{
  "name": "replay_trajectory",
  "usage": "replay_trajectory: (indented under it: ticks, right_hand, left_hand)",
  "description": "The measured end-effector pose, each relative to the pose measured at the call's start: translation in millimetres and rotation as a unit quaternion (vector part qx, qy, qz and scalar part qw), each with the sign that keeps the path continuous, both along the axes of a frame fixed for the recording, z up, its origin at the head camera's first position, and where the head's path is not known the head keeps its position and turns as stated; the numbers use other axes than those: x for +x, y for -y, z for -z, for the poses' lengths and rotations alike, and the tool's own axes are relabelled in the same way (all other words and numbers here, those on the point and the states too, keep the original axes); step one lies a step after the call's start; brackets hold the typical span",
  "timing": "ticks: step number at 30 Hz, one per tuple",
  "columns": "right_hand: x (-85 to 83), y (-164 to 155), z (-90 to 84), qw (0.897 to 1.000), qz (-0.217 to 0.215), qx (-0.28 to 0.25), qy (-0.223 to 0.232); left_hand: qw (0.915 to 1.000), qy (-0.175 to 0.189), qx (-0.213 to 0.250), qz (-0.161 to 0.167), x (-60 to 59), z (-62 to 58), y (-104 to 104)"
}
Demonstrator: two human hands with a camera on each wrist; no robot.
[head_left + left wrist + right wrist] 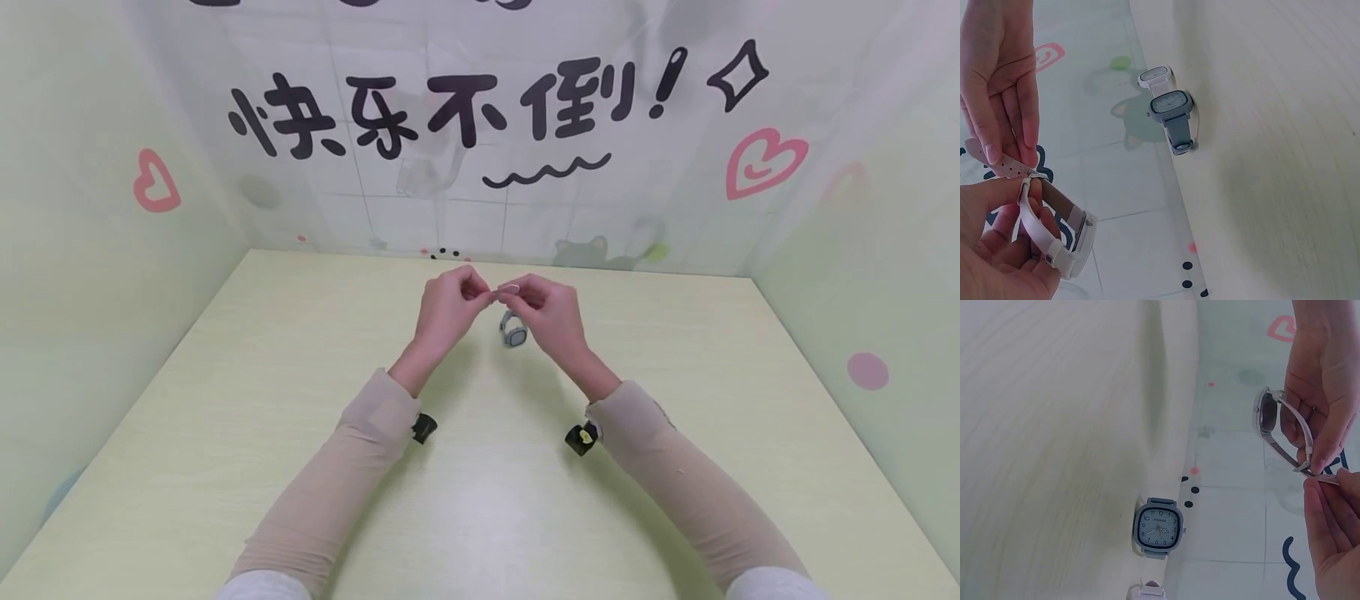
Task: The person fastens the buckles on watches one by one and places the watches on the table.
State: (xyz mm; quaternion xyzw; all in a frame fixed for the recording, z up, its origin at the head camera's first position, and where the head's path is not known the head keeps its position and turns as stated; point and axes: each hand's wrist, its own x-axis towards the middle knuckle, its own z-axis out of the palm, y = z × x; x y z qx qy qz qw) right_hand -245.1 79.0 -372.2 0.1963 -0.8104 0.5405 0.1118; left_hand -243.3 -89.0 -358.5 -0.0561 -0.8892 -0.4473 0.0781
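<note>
A white wristwatch with a pale pinkish strap [1036, 230] is held up between both hands, its strap running through the buckle in a loop. My left hand [444, 310] pinches the strap beside the buckle. The free strap end with its row of holes is pinched by the fingers and thumb of my right hand [551, 310]. Below the hands, a grey-blue watch [515, 335] rests on the table with its strap in a loop. Another white watch [1155, 75] lies close to the grey one; in the head view I cannot make it out.
The pale wooden table [480, 500] is enclosed by printed curtains, with a back curtain [465, 200] bearing dark characters and a wavy line. Each sleeved forearm has a small black device [582, 437] at the wrist.
</note>
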Motion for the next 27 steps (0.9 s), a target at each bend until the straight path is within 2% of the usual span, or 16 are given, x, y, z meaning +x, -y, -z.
replay_trajectory:
  ticks: [4,9,13,20,27]
  right_hand:
    - [-2.9,-3.5,0.8,0.998,-0.007,-0.047,0.047]
    - [-4.4,-10.3,-4.7,0.986,-0.031,-0.137,0.091]
    - [-3.6,-14.6,-10.9,0.978,-0.043,-0.175,0.109]
    - [-2.7,-16.0,-13.7,0.973,-0.051,-0.2,0.103]
    - [-1.2,-14.3,-8.3,0.975,-0.059,-0.198,0.081]
  left_hand:
    - [0.9996,0.001,0.027,0.012,-0.1,1.4,1.0]
    - [0.9962,0.005,0.072,0.049,0.1,0.7,2.9]
    - [0.9934,0.003,0.097,0.06,1.2,-2.2,4.8]
    - [0.9909,-0.024,0.123,0.049,3.0,-4.7,3.3]
    - [0.99,-0.035,0.131,0.039,6.8,-4.6,-1.1]
